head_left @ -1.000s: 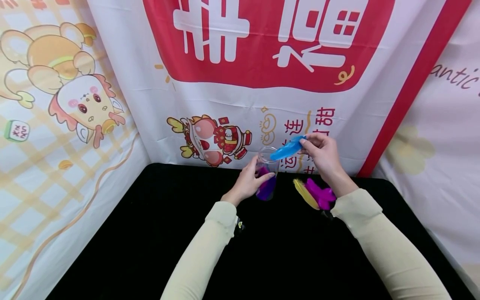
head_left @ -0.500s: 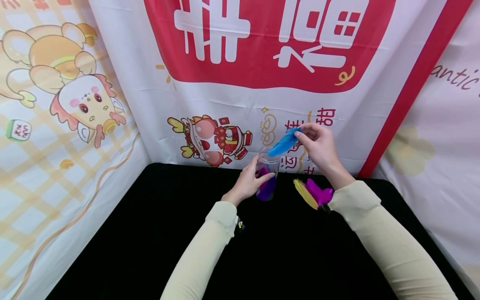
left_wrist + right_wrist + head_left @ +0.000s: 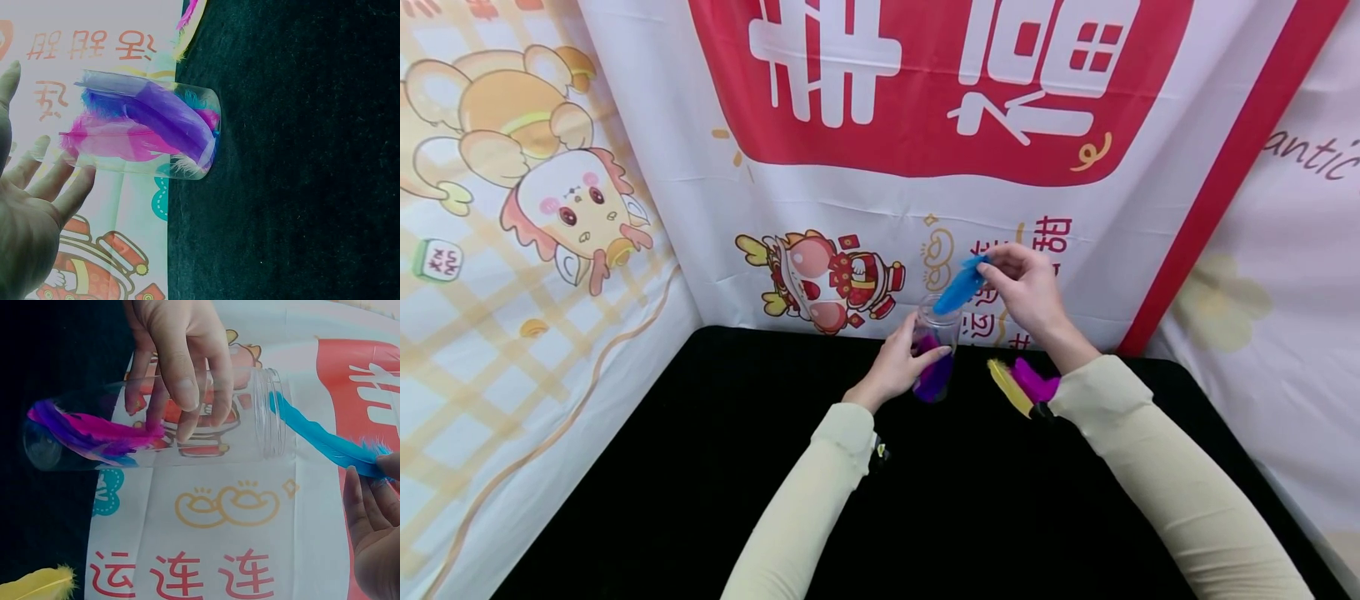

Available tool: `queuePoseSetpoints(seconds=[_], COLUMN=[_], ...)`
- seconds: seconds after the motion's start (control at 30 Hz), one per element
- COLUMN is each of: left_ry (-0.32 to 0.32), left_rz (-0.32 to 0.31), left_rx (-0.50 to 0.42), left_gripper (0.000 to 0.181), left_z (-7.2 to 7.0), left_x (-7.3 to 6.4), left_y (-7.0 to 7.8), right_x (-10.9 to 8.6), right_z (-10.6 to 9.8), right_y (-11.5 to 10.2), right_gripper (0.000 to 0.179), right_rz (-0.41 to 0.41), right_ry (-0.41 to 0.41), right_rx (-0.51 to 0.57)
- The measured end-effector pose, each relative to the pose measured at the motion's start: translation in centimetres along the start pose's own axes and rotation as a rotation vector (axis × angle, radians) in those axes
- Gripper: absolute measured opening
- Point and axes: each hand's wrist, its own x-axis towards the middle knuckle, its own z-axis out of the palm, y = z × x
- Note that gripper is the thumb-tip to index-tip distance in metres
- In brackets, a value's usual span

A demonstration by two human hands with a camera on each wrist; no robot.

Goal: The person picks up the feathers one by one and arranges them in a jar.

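Note:
A clear plastic jar (image 3: 206, 450) with a threaded mouth stands near the table's far edge. Inside its lower part lie purple (image 3: 169, 115), pink (image 3: 119, 137) and some blue feathers. My left hand (image 3: 891, 365) grips the jar round its side, thumb across the front. My right hand (image 3: 1030, 292) pinches a blue feather (image 3: 958, 287) by its fluffy end, above and to the right of the jar. The feather slants down, and in the right wrist view its tip is at the jar's mouth (image 3: 269, 412).
On the black-covered table (image 3: 925, 517), right of the jar, lie a yellow feather (image 3: 1009, 387) and a magenta feather (image 3: 1036, 381), partly behind my right cuff. A printed cloth (image 3: 820, 200) hangs right behind the table's far edge, with more cloth at both sides.
My right hand has moved left and up, bringing the blue feather from a flatter slant to a steeper one over the jar's mouth. The left hand and jar have stayed put.

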Motion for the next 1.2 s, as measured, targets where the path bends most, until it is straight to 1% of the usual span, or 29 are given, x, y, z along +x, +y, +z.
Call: queuePoseSetpoints(seconds=[0.17, 0.3, 0.5, 0.67, 0.8, 1.0, 1.2], left_ry=[-0.003, -0.003, -0.006, -0.010, -0.010, -0.019, -0.024], left_rz=[0.002, 0.005, -0.003, -0.010, -0.016, -0.015, -0.013], left_rx=[0.000, -0.002, 0.003, -0.005, 0.004, 0.005, -0.003], left_gripper=[0.075, 0.075, 0.075, 0.076, 0.079, 0.079, 0.079], left_z=[0.0, 0.0, 0.0, 0.0, -0.1, -0.1, -0.1], left_x=[0.0, 0.0, -0.1, 0.0, -0.1, -0.1, -0.1], left_y=[0.0, 0.0, -0.1, 0.0, 0.0, 0.0, -0.1], right_x=[0.1, 0.1, 0.3, 0.2, 0.0, 0.0, 0.0], right_z=[0.4, 0.7, 1.2, 1.8, 2.1, 2.4, 2.5], right_y=[0.1, 0.2, 0.8, 1.2, 1.4, 1.2, 1.2], right_gripper=[0.019, 0.021, 0.020, 0.017, 0.016, 0.016, 0.018], right_rz=[0.000, 0.030, 0.070, 0.081, 0.073, 0.049, 0.059], right_ry=[-0.013, -0.058, -0.113, -0.161, -0.196, -0.212, -0.242], right_rx=[-0.006, -0.022, -0.129, -0.181, -0.209, -0.239, -0.243])
